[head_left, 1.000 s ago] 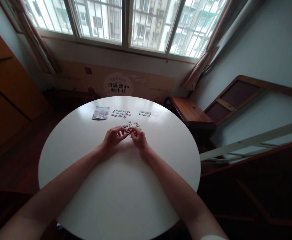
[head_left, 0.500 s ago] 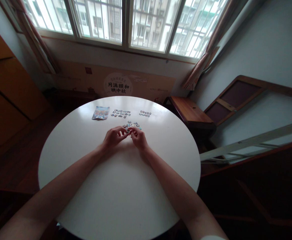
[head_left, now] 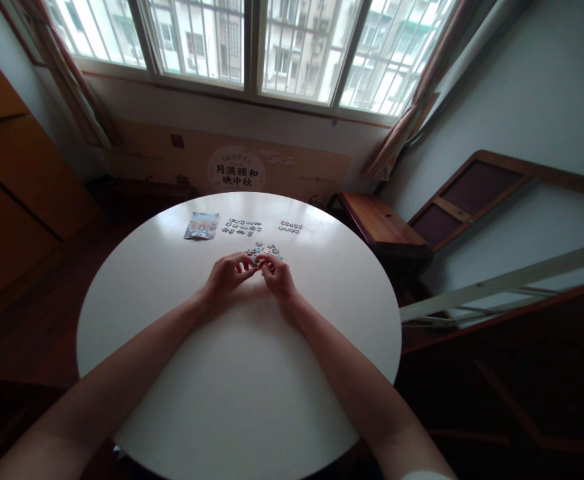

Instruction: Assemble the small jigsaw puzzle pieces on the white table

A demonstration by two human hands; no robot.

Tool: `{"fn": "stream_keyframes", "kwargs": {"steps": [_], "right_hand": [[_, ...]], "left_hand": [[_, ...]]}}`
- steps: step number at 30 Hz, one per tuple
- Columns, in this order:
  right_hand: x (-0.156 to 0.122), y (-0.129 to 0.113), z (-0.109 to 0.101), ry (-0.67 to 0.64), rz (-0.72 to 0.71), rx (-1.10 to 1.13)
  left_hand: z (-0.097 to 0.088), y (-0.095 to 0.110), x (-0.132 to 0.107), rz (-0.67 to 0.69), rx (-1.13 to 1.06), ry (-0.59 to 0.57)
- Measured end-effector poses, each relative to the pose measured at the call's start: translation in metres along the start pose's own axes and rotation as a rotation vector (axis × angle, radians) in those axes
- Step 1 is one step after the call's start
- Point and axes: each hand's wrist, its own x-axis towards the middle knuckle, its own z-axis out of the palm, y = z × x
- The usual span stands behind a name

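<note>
My left hand point(head_left: 227, 272) and my right hand point(head_left: 277, 275) meet near the middle of the round white table point(head_left: 242, 387). Their fingertips are pinched together around a small jigsaw piece point(head_left: 257, 264), mostly covered by the fingers. Just beyond them lies a loose heap of jigsaw pieces point(head_left: 274, 249), partly hidden behind my hands. Farther back, several pieces point(head_left: 242, 227) are laid out in rows on the left. A smaller group of rowed pieces point(head_left: 291, 227) sits to the right.
A colourful picture sheet or packet point(head_left: 203, 226) lies at the table's back left. Past the right rim stand a wooden bench point(head_left: 382, 220) and a wooden chair back point(head_left: 465, 200). Barred windows point(head_left: 297, 53) and a printed panel point(head_left: 282, 160) are behind the table.
Almost nothing differs. Both hands stay in the same spot with their fingertips together, and the pieces on the table lie as before.
</note>
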Motion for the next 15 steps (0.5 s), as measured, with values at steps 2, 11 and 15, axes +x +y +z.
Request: {"fn": "stream_keyframes", "kwargs": {"steps": [2,11,15], "right_hand": [[-0.0001,-0.0003,-0.0001,0.0,0.0,-0.001],[0.0003,0.0002,0.0001,-0.003,0.004,0.005],[0.0004,0.0007,0.0003,0.0,0.007,-0.001]], "left_hand": [[0.0,0.0,0.0,-0.001,-0.002,-0.002],[0.0003,0.0004,0.0004,0.0,0.01,-0.006],[0.0005,0.0003,0.0005,-0.002,0.013,0.003]]}}
